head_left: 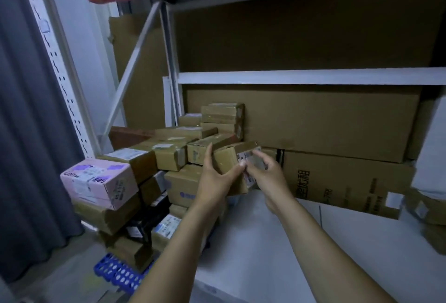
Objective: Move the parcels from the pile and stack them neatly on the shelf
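— What is shown at the shelf?

— A small brown cardboard parcel [228, 160] is gripped between both hands at the near left end of the white shelf [265, 242]. The left hand [214, 177] is spread along the parcel's left face, thumb laid across its front; the right hand [263, 170] is closed over the white shipping label [248, 159] on its right side.

— And where is the pile?

— The pile of parcels [169, 150] is seen just left of and behind the held parcel, heaped unevenly. A pink box [99, 182] is lodged at its left edge, and a blue perforated crate [120, 273] is visible on the floor below. Large flat cartons [337, 177] are leaned along the far side of the shelf, to the right of the hands. A grey curtain [24, 133] is hung at far left.
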